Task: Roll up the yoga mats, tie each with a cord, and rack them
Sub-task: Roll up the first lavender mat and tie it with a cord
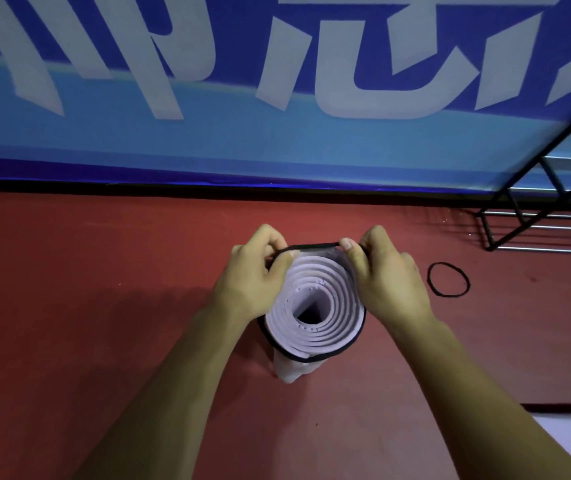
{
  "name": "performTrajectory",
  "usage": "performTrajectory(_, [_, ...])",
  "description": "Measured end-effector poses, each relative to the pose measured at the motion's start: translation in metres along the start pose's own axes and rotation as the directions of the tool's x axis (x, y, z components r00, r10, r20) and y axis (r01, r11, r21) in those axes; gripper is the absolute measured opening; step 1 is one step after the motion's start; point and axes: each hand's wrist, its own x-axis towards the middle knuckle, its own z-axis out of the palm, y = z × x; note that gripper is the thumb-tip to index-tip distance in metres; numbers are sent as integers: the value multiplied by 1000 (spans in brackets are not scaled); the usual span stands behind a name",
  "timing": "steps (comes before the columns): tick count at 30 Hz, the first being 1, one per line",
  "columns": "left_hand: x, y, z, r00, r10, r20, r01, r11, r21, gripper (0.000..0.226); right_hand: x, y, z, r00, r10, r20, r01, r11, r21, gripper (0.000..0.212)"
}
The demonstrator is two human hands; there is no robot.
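Centre of frame, left to right: the left hand (253,271) pinches one end of a black cord (311,246) stretched across the far rim of the rolled lilac mat (339,327), which stands on end on the red floor (104,306). The right hand (386,275) pinches the cord's other end. A second cord loop (446,263) lies right of centre, with the black rack (543,156) at upper right.
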Motion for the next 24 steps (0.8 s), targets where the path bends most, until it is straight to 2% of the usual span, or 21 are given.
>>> performTrajectory(3, [2, 3, 3, 973, -229, -28, 218, 953, -210, 20, 4, 1, 3, 998, 50, 30, -52, 998, 48, 41])
performTrajectory(5, [1, 9, 4, 923, -385, 19, 363, 853, -374, 24, 6, 2, 4, 994, 102, 23, -104, 991, 81, 43])
performTrajectory(7, [0, 11, 3, 890, -448, 83, 434, 778, -454, 26, 8, 5, 6, 987, 157, 15, -158, 982, 101, 45])
performTrajectory(11, [-2, 9, 3, 864, -495, 88, 467, 724, -508, 37, 9, 11, 14, 968, 249, 39, -252, 957, 142, 48])
performTrajectory(14, [-4, 7, 11, 803, -594, 50, 509, 639, -577, 31, 6, 17, 22, 943, 325, 75, -334, 916, 222, 49])
performTrajectory(18, [-7, 4, 19, 735, -676, 42, 504, 504, -701, 25, 1, 20, 24, 928, 368, 67, -368, 870, 328, 48])
performTrajectory(22, [-12, 6, 27, 754, -656, -32, 445, 546, -710, 25, -10, 13, 16, 905, 404, 135, -414, 758, 504, 50])
performTrajectory(24, [-11, 7, 32, 744, -662, -88, 414, 560, -718, 24, -26, 9, 12, 890, 410, 199, -432, 617, 658, 47])
